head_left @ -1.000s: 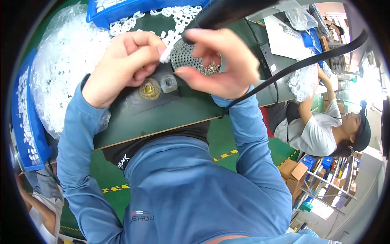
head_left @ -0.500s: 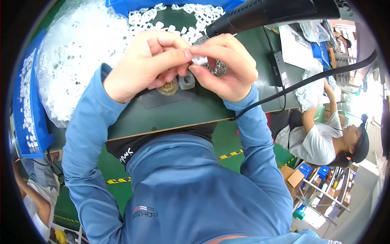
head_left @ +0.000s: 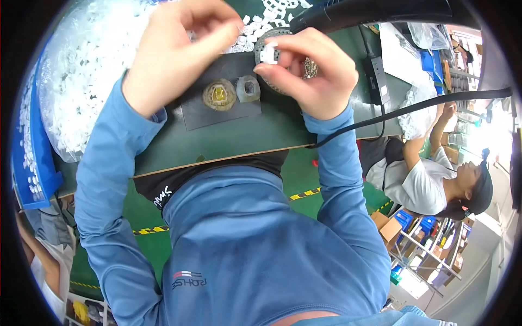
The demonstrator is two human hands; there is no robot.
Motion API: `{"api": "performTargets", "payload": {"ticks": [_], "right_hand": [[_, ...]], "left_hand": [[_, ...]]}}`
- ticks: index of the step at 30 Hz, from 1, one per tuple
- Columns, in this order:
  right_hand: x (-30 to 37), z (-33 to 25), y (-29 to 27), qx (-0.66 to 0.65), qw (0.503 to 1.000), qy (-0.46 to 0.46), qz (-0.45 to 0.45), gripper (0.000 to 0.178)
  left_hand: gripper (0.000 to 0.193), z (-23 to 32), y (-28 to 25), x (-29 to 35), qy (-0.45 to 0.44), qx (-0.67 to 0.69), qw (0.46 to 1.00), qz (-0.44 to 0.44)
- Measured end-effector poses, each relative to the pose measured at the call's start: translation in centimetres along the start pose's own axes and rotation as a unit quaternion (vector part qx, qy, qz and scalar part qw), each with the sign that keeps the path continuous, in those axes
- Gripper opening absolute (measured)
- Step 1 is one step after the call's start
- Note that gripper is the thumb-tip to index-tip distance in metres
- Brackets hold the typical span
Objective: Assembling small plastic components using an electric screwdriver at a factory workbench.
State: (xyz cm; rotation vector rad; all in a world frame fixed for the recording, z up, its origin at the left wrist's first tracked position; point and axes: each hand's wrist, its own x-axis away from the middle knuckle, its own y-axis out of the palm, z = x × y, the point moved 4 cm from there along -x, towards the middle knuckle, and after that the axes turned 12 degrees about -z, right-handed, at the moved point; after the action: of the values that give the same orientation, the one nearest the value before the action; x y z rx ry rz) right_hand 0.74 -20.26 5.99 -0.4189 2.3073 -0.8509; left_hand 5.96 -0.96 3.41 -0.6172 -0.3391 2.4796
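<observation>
Right hand point(head_left: 323, 76): pinched on white piece point(head_left: 268, 54) | left hand point(head_left: 168, 54): apart from piece, hold unclear

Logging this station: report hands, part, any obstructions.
Right hand pinching white part. Left hand apart from it, grip unclear. Black cable crosses right sleeve.

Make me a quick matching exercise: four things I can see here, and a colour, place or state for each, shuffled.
1. Right hand
2. Round piece
3. Left bin
4. Big bag

A. Blue, at the far left
B. Clear plastic, bulging
C. Pinching a white part
D. Yellow in the middle, on a dark sheet

Pairs: 1-C, 2-D, 3-A, 4-B
</observation>
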Motion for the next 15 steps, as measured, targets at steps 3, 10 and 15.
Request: {"api": "performTargets", "payload": {"ticks": [3,10,15], "right_hand": [[0.9,0.8,-0.4,-0.067,0.995,0.045,-0.058,0.036],[2.1,1.3,1.4,-0.069,0.987,0.069,-0.131,0.032],[2.5,1.4,2.1,-0.038,0.988,0.052,-0.138,0.031]], "left_hand": [[0.012,1.4,-2.6,-2.1,-0.115,-0.212,0.967,0.083],[0.026,-2.5,-3.4,-3.5,-0.117,-0.537,0.835,-0.011],[0.022,-1.8,-3.1,-3.6,-0.097,-0.461,0.882,0.003]]}}
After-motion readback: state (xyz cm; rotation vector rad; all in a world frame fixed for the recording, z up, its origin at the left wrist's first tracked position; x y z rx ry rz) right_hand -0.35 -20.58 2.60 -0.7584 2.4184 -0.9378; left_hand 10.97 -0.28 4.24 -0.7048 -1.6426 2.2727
